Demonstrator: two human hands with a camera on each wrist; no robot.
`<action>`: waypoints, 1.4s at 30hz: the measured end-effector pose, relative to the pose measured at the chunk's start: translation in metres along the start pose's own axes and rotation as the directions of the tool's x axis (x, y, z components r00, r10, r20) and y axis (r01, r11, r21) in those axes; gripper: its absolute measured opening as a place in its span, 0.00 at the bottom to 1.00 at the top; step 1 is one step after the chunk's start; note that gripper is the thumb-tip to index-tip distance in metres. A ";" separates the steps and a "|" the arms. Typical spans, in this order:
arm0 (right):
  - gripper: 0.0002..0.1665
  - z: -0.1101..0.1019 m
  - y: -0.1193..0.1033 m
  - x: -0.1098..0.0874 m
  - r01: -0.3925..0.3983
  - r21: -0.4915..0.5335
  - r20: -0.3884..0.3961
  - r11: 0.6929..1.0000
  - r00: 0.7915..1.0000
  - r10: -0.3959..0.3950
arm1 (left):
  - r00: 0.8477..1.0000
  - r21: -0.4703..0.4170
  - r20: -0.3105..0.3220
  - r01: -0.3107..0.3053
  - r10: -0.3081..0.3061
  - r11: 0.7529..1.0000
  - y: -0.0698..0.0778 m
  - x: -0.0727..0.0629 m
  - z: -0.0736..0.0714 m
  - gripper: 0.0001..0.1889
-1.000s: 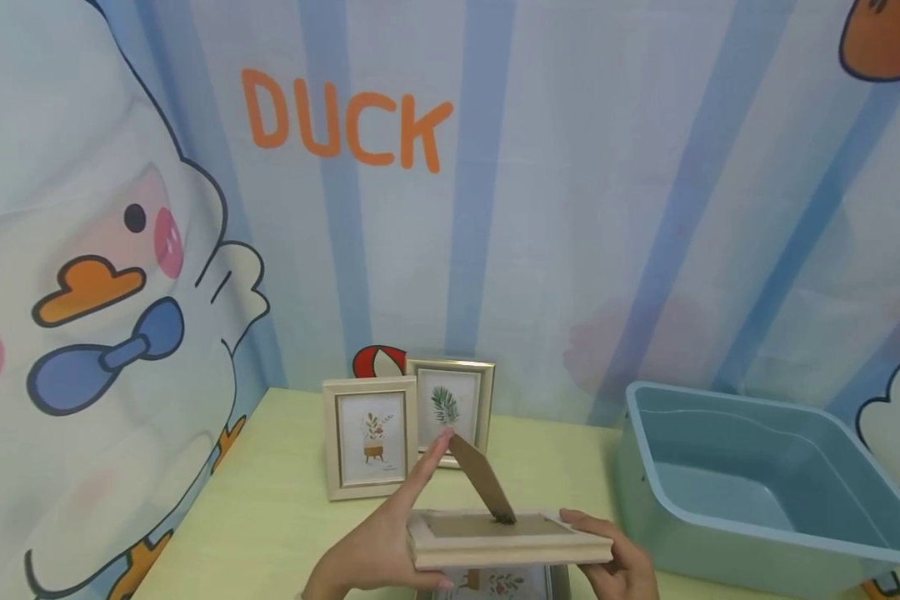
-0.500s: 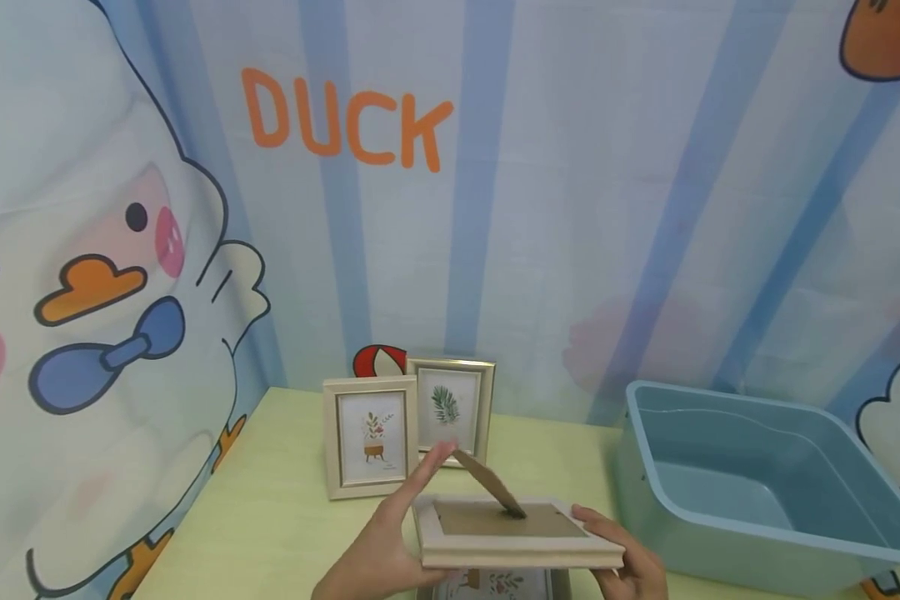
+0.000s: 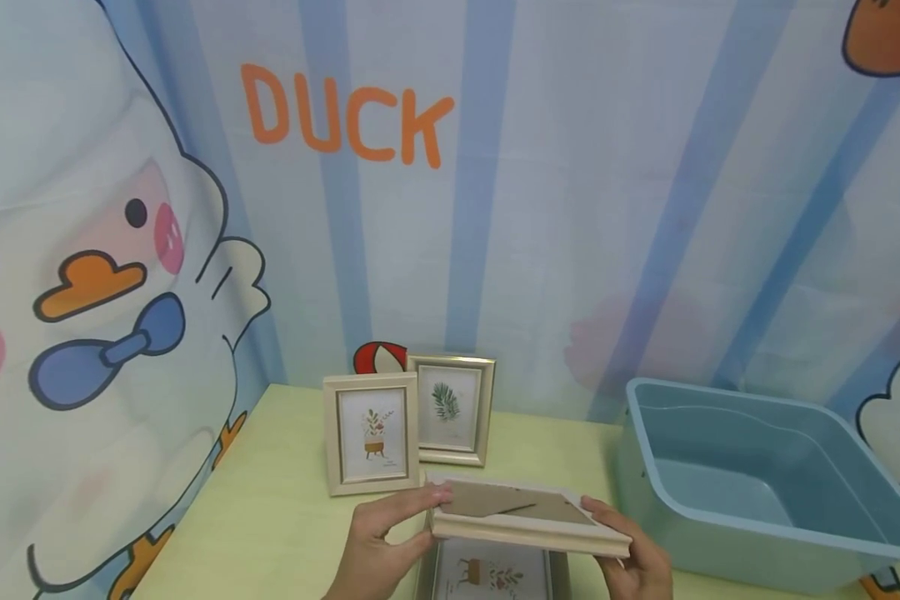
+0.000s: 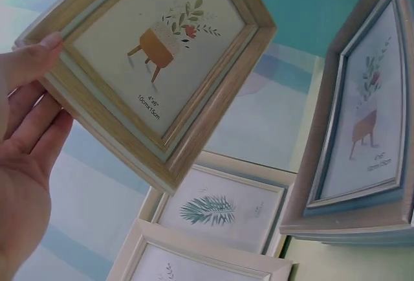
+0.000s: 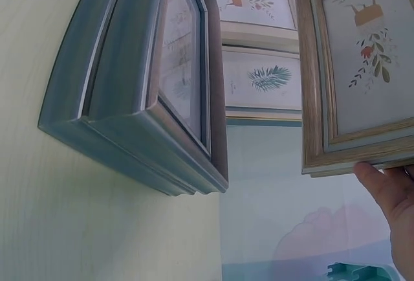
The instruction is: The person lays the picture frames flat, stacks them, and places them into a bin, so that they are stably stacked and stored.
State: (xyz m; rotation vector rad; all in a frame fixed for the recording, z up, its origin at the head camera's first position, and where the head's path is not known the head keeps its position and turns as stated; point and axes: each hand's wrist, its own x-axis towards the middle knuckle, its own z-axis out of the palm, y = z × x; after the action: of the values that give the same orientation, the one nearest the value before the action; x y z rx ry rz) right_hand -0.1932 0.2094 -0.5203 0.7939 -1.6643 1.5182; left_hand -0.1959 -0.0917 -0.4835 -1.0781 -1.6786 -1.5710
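Both hands hold a light wooden picture frame point(image 3: 525, 535), its brown backing upward, over the table. My left hand point(image 3: 382, 533) grips the left end, fingertips on the backing beside the flat-lying stand leg point(image 3: 487, 497). The thumb presses the front border in the left wrist view. At the other end, my right hand point(image 3: 633, 550) holds the edge between thumb and fingers. The frame's face point(image 4: 165, 48) shows a potted plant with a red flower. Beneath it lies a stack of picture frames point(image 5: 129, 67), face up, partly hidden in the head view.
Two picture frames stand behind the hands: a cream one with a plant print point(image 3: 371, 433) and a gold-edged one with a green leaf point(image 3: 453, 408). On the right is a blue-green plastic tub point(image 3: 765, 533). A duck-print cloth point(image 3: 555, 208) hangs behind the pale yellow table point(image 3: 247, 492).
The stand leg, raised from the backing a second ago, has folded down flat. My left fingers have come down with it onto the backing. The held frame has shifted slightly right.
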 end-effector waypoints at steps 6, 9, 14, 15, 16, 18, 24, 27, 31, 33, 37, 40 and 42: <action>0.20 0.000 0.001 0.000 0.002 -0.049 0.004 0.999 1.000 -0.002 | 1.000 0.035 0.004 -0.014 0.014 0.999 -0.003 -0.003 0.001 0.26; 0.24 0.000 -0.002 0.000 -0.030 -0.090 0.007 0.995 0.999 0.031 | 1.000 0.055 -0.004 0.004 -0.003 0.998 -0.002 -0.003 0.001 0.25; 0.28 0.001 -0.009 0.006 -0.128 -0.208 0.013 0.970 0.991 0.133 | 0.995 0.098 -0.013 0.100 -0.099 0.990 0.000 -0.001 0.001 0.25; 0.27 0.002 -0.011 0.007 -0.164 -0.246 0.011 0.955 0.985 0.172 | 0.991 0.104 -0.014 0.133 -0.132 0.986 0.001 -0.001 0.001 0.25; 0.25 0.002 -0.013 0.009 -0.207 -0.290 0.008 0.935 0.976 0.218 | 0.987 0.107 -0.014 0.163 -0.162 0.981 0.001 0.000 0.000 0.24; 0.22 0.003 -0.018 0.014 -0.295 -0.371 0.003 0.881 0.948 0.319 | 0.979 0.100 -0.014 0.203 -0.202 0.974 0.002 0.002 0.000 0.21; 0.13 0.003 -0.024 0.026 -0.491 -0.440 0.034 0.752 0.828 0.560 | 0.954 0.038 -0.031 0.300 -0.299 0.953 0.002 0.008 -0.002 0.12; 0.15 0.003 -0.024 0.030 -0.583 -0.411 0.034 0.700 0.758 0.651 | 0.939 0.028 -0.039 0.344 -0.343 0.939 0.001 0.010 -0.004 0.11; 0.18 0.003 -0.024 0.031 -0.658 -0.406 0.013 0.634 0.690 0.724 | 0.898 0.022 -0.058 0.439 -0.437 0.898 0.000 0.012 -0.004 0.12; 0.20 0.003 -0.024 0.031 -0.672 -0.397 0.009 0.626 0.679 0.734 | 0.862 0.013 -0.080 0.503 -0.501 0.864 0.000 0.014 -0.003 0.13; 0.28 0.002 -0.023 0.028 -0.644 -0.370 0.034 0.669 0.710 0.703 | 0.757 -0.003 -0.158 0.642 -0.634 0.767 0.000 0.019 -0.004 0.13; 0.33 0.002 -0.021 0.024 -0.602 -0.357 0.051 0.714 0.751 0.659 | 0.689 -0.013 -0.201 0.709 -0.697 0.705 -0.003 0.022 -0.005 0.12; 0.33 0.002 -0.021 0.022 -0.591 -0.324 0.066 0.739 0.765 0.641 | 0.659 -0.032 -0.202 0.735 -0.725 0.677 -0.006 0.023 -0.005 0.12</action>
State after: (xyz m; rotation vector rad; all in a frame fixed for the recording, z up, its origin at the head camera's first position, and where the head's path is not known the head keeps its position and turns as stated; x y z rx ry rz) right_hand -0.1878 0.2055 -0.4911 0.2041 -2.3801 1.5981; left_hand -0.2125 -0.0931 -0.4665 -0.1452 -2.1293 -2.0045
